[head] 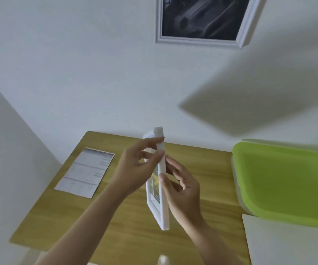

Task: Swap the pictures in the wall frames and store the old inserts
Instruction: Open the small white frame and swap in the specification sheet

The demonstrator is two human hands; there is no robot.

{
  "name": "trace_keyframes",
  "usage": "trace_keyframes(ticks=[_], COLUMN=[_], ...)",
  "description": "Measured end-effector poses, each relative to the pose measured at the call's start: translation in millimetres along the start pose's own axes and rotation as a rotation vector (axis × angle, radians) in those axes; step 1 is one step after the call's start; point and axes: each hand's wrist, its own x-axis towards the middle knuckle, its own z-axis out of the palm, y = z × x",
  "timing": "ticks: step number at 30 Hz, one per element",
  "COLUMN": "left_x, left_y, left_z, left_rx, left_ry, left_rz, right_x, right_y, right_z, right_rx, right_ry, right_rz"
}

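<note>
I hold a small white picture frame (162,169) edge-on above the wooden table (127,226), its picture side turned left. My left hand (135,169) grips the frame's upper part with fingers over the front edge. My right hand (181,190) holds its back, with the thumb on the rim and the fingers behind. A second white frame (204,22) with a dark picture hangs on the wall above. A printed sheet (86,172) lies flat on the table's left part.
A clear box with a green lid (284,180) stands at the table's right end. A white sheet or board (288,243) lies in front of it at the lower right. The white wall (77,73) runs behind the table.
</note>
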Motion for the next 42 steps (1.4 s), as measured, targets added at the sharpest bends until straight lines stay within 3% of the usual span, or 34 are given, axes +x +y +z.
trace_keyframes(ticks=[7,10,13,17,23,35,39,42], left_x=[1.3,0.9,1.5,2.1,2.1,-31.3,-27.7,-21.6], left_y=[-1.6,-3.0,-8.9,-23.3,-64.3,-176.7,-196.1,-197.8], left_z=[-20.3,-32.4,-47.9,-63.1,-64.3,-40.0,-40.6,-40.3], left_rx=[0.095,0.118,0.0,-0.228,-0.254,0.124,0.409,0.447], left_ry=[0.073,0.122,0.148,0.167,0.255,-0.12,-0.332,-0.349], left_rz=[0.021,0.035,0.012,-0.038,-0.15,-0.515,-0.522,-0.506], right_x=[7.9,15.2,21.4,21.3,25.8,28.4,30.1,37.8], right_y=[7.8,24.7,38.7,41.4,57.5,136.2,153.5,156.6], right_z=[-7.1,-11.9,-15.0,-10.2,-0.5,-1.3,6.7,12.3], right_rx=[0.05,-0.105,-0.189,0.002,0.075,-0.338,-0.468,-0.553], right_ry=[-0.067,-0.029,-0.011,-0.071,-0.02,0.151,0.113,0.083], right_rz=[0.008,0.093,0.221,0.316,0.344,0.569,0.628,0.632])
